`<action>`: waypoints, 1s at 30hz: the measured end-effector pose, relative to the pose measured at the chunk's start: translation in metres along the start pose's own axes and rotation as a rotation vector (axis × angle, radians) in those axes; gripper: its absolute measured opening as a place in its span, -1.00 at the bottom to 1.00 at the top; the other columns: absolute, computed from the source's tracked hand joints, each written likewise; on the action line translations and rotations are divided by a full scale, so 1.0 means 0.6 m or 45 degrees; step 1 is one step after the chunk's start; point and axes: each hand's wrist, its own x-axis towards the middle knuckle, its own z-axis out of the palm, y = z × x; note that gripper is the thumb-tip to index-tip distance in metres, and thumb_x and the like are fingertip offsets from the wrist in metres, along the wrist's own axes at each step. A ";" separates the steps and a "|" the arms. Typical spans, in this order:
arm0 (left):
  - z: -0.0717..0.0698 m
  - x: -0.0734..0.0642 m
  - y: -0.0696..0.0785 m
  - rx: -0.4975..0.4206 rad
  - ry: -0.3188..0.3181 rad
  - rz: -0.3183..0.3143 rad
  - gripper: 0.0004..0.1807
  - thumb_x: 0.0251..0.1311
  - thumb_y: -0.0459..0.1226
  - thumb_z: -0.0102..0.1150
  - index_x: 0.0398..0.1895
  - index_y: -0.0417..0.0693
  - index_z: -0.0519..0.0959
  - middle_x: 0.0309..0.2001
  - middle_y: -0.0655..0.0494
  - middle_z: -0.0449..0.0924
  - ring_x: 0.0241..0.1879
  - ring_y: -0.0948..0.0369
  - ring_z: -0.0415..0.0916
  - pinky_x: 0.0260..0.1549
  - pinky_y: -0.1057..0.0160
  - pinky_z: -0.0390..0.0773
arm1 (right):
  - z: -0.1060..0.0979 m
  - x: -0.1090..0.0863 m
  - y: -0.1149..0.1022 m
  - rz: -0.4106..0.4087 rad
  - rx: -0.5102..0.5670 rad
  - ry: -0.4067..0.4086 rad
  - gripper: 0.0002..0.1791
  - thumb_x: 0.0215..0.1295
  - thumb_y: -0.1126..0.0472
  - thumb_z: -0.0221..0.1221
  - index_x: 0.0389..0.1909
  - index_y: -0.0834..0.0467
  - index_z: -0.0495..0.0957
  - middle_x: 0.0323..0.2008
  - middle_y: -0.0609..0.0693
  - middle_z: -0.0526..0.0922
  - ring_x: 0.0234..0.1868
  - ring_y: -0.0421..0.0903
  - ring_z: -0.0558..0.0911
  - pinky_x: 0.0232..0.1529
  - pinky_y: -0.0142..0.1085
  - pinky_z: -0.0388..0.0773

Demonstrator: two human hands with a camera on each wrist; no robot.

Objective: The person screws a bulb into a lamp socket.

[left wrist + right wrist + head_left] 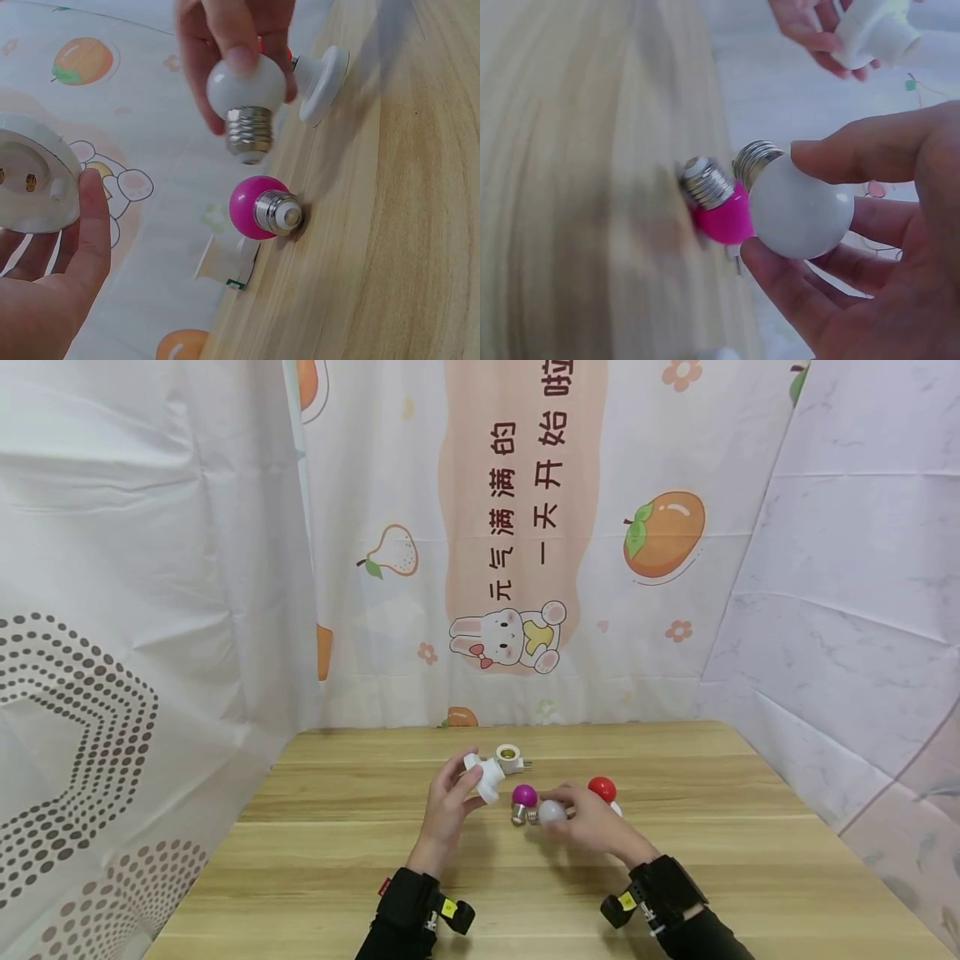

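My left hand (447,806) grips a white lamp socket (486,777) by its round base, raised over the table. Two small brass contacts show on the base in the left wrist view. In my right hand (588,820) a white light bulb (801,208) is pinched between thumb and fingers. Its metal screw end (249,133) points away from the palm, toward the left hand's side. Just beyond that end a magenta light bulb (524,795) lies on the table with its screw cap toward me. The bulb and the socket are apart.
Behind the left hand stands a white plug-in lamp holder (507,755) with metal prongs. A red bulb (602,788) sits beyond the right hand, by a white socket (327,85) partly hidden. The wooden table (337,860) ends at a printed curtain (390,635).
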 end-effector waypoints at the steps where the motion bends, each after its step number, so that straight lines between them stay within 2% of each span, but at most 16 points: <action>1: 0.000 0.000 0.000 0.001 0.001 -0.001 -0.41 0.45 -0.20 0.09 0.44 -0.30 0.29 0.25 -0.26 0.39 0.04 0.17 0.50 0.00 0.09 0.60 | -0.001 0.000 -0.001 -0.015 -0.001 0.010 -0.48 0.16 0.24 0.38 0.16 0.30 0.61 0.00 0.07 0.60 -0.02 0.05 0.61 -0.05 -0.09 0.59; 6: -0.001 0.002 -0.002 0.006 0.003 -0.004 -0.42 0.45 -0.19 0.09 0.43 -0.28 0.31 0.21 -0.19 0.43 0.04 0.16 0.50 -0.02 0.08 0.61 | -0.010 0.002 -0.011 -0.044 0.090 0.036 -0.50 0.19 0.28 0.38 0.17 0.30 0.59 0.12 0.21 0.60 -0.04 0.08 0.65 -0.09 -0.15 0.64; 10: -0.001 0.003 -0.002 0.002 0.000 0.000 -0.43 0.45 -0.19 0.09 0.42 -0.29 0.32 0.19 -0.16 0.46 0.03 0.16 0.50 -0.03 0.08 0.61 | -0.019 0.003 -0.026 -0.072 0.175 0.061 -0.51 0.24 0.27 0.37 0.19 0.30 0.57 0.10 0.23 0.62 -0.07 0.08 0.68 -0.13 -0.22 0.65; 14: -0.002 0.002 -0.001 -0.006 -0.002 -0.002 -0.43 0.45 -0.19 0.09 0.41 -0.30 0.33 0.14 -0.08 0.48 0.02 0.16 0.50 -0.04 0.06 0.61 | -0.027 0.002 -0.041 -0.128 0.257 0.089 -0.54 0.31 0.30 0.33 0.20 0.31 0.55 0.10 0.24 0.62 -0.01 0.11 0.68 -0.07 -0.24 0.65; 18: -0.002 0.002 0.000 -0.003 -0.009 -0.004 -0.43 0.45 -0.20 0.09 0.41 -0.31 0.33 0.11 -0.03 0.50 0.01 0.16 0.50 -0.03 0.06 0.60 | -0.034 -0.001 -0.055 -0.139 0.330 0.120 -0.53 0.35 0.31 0.30 0.24 0.33 0.52 0.17 0.29 0.57 0.07 0.17 0.65 -0.03 -0.29 0.64; 23: -0.002 0.002 0.001 0.007 -0.016 -0.003 -0.43 0.45 -0.17 0.09 0.40 -0.31 0.34 0.09 -0.03 0.51 0.00 0.15 0.51 -0.03 0.04 0.60 | -0.039 0.003 -0.072 -0.161 0.396 0.178 -0.51 0.35 0.35 0.29 0.28 0.33 0.50 0.20 0.30 0.54 0.14 0.19 0.62 0.03 -0.31 0.62; 30: 0.000 0.002 0.000 0.010 -0.036 0.007 -0.45 0.45 -0.20 0.08 0.39 -0.31 0.35 0.06 -0.01 0.52 -0.01 0.16 0.52 -0.07 0.09 0.61 | -0.042 0.006 -0.089 -0.244 0.469 0.219 -0.51 0.33 0.44 0.26 0.28 0.36 0.48 0.24 0.31 0.50 0.19 0.22 0.57 0.08 -0.29 0.60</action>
